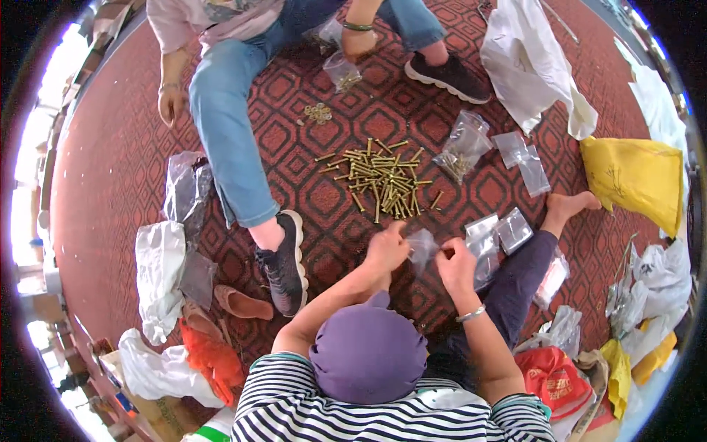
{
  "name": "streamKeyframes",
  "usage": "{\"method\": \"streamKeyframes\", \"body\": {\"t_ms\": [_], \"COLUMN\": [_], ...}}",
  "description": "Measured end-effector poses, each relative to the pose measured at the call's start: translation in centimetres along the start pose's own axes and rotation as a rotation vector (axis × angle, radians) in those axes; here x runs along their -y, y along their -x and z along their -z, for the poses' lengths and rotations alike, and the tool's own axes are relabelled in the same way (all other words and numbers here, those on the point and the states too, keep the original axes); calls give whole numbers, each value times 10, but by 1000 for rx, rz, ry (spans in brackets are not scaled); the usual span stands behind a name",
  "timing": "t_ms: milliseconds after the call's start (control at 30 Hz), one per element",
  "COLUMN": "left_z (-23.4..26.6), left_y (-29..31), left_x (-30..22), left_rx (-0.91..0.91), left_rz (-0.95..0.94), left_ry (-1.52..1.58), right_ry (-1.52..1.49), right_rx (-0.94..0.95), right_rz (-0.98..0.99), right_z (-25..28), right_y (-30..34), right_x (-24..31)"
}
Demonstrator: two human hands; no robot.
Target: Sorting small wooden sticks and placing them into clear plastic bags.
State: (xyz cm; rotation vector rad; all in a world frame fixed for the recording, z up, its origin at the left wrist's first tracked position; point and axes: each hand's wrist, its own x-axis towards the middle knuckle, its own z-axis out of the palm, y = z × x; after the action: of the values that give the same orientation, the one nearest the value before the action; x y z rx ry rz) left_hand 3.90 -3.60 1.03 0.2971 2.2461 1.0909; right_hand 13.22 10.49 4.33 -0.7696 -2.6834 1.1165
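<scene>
A small clear plastic bag [421, 249] is stretched between my two hands, slightly blurred. On its left side, my left hand [387, 249] is closed at the bag's edge, its fingertips near the pile's close side. Opposite it, my right hand [458, 267] pinches the bag's other edge. What the bag contains, if anything, I cannot make out. Just beyond lies a loose heap of brass-coloured bolts [383, 175] on the patterned red carpet [324, 243]. Flat clear bags [482, 236] rest beside my right hand.
Another person [232, 118] sits opposite, one hand [359, 44] by a clear bag of small parts [342, 71]. Small rings [318, 113] lie beyond the bolts. A filled clear bag [462, 147], a white sack [526, 66] and a yellow bag [635, 184] are to the right.
</scene>
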Motion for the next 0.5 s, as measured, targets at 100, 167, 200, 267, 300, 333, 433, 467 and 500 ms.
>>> {"method": "streamKeyframes", "body": {"t_ms": [100, 167, 200, 267, 300, 333, 433, 467, 500], "left_z": [-15, -24, -22, -9, -1, 2, 4, 4, 4], "left_y": [3, 2, 3, 4, 4, 3, 2, 2, 2], "left_x": [11, 19, 15, 5, 0, -2, 1, 2, 3], "left_rx": [17, 40, 43, 66, 77, 88, 232, 305, 379], "left_rz": [-77, -160, -161, -87, -50, -13, -95, -136, -177], "left_ry": [-65, -134, -129, -54, -18, 17, 11, 8, 4], "right_ry": [13, 26, 32, 162, 226, 289, 221, 187, 152], "right_rx": [-26, -61, -61, 9, 44, 79, 171, 216, 260], "right_rz": [161, 317, 316, 420, 472, 522, 342, 250, 157], "right_z": [-5, -8, -7, -6, -6, -6, -7, -7, -7], "right_y": [1, -1, 0, 1, 0, 0, -3, -4, -4], "right_x": [15, 23, 20, 11, 7, 4, 11, 13, 13]}}
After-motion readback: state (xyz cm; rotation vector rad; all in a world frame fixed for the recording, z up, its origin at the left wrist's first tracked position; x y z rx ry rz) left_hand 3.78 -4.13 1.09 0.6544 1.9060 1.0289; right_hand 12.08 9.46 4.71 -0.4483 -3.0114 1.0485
